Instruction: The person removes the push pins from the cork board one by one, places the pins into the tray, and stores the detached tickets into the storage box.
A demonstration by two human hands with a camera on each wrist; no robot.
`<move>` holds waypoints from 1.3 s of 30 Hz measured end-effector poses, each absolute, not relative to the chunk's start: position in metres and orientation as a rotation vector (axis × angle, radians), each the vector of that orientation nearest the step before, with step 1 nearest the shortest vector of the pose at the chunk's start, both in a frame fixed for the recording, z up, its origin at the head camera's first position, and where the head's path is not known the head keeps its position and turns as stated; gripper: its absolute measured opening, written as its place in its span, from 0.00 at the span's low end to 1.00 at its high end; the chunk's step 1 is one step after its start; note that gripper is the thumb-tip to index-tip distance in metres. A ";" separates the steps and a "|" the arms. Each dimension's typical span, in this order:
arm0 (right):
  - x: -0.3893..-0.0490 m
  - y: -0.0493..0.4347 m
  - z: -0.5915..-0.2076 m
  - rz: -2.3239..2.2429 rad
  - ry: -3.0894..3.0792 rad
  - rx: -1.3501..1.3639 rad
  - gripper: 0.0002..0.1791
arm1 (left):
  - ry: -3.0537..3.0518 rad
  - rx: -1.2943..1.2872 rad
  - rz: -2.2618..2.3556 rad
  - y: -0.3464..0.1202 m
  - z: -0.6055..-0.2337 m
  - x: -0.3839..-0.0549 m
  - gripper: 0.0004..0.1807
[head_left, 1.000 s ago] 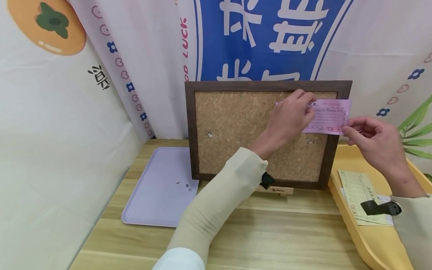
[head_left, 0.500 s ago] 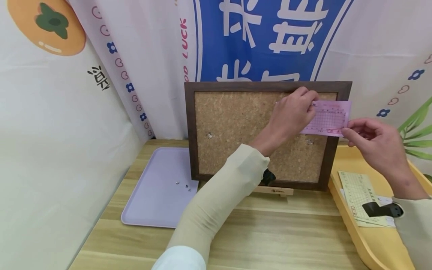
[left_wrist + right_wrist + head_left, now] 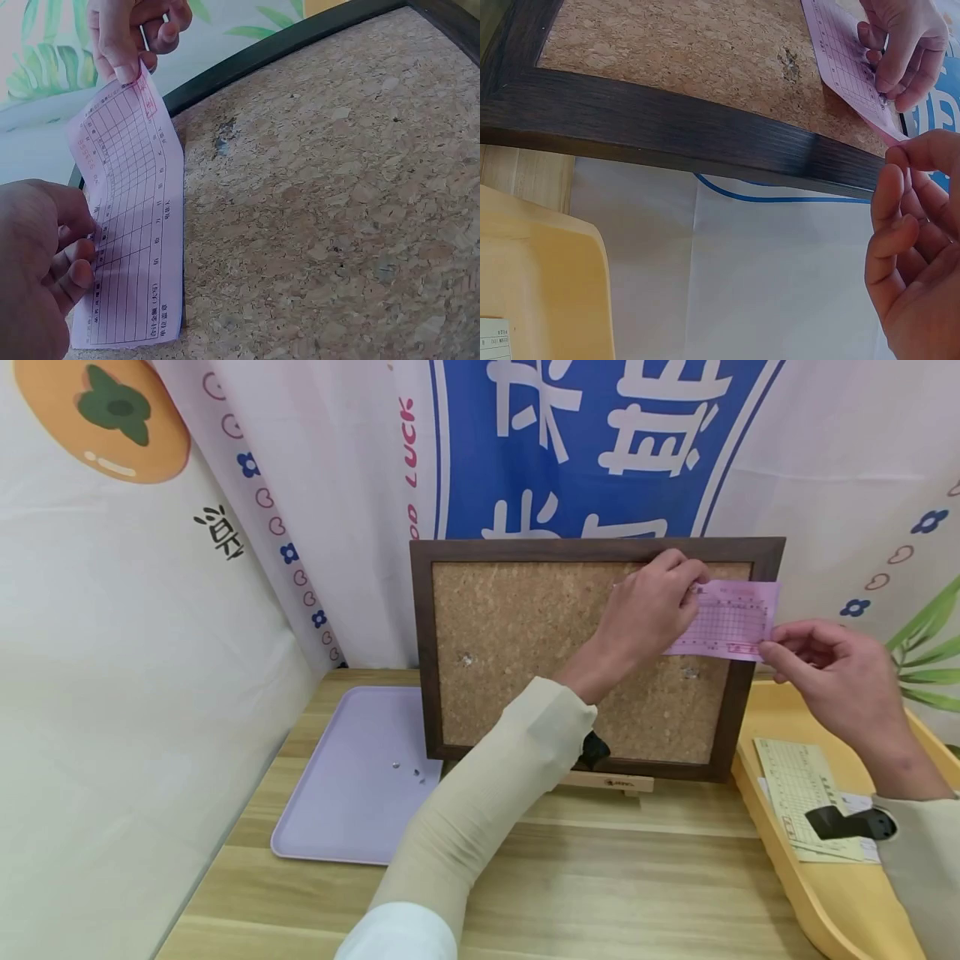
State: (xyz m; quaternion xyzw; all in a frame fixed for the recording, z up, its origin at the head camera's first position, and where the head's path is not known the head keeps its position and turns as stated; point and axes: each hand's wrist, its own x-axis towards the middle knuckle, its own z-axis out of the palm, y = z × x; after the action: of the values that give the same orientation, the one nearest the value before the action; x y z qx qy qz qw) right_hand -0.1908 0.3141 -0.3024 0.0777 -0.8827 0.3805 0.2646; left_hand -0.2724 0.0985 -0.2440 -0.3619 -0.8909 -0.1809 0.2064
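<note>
A pink printed receipt slip (image 3: 731,622) lies against the upper right of a framed cork board (image 3: 525,652), its right end overlapping the dark frame. My left hand (image 3: 648,614) is at the slip's upper left part, fingers curled. At its fingertips a small shiny push pin (image 3: 886,96) shows, mostly hidden. My right hand (image 3: 843,681) pinches the slip's lower right corner between thumb and finger. In the left wrist view the slip (image 3: 135,225) bows, with the left hand (image 3: 37,262) close over its edge.
A lilac tray (image 3: 337,802) with a few small silvery pins (image 3: 417,772) stands at the left. A yellow tray (image 3: 772,852) at the right holds pale green slips (image 3: 806,793). The board leans on a small wooden stand (image 3: 615,782). Patterned curtain hangs behind.
The left hand has shifted very slightly right along the slip. Otherwise both hands keep their places, and the right hand still pinches the slip's corner.
</note>
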 end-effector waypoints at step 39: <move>-0.188 0.314 -0.307 1.029 -2.343 0.262 0.10 | -2.401 -1.024 -0.551 0.094 -0.249 -0.275 0.15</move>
State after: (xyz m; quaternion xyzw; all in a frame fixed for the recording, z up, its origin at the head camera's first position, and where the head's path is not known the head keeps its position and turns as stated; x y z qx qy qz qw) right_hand -0.1881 0.3143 -0.3066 0.0976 -0.8742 0.3839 0.2810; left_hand -0.2754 0.0942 -0.2489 -0.3729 -0.8750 -0.2007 0.2346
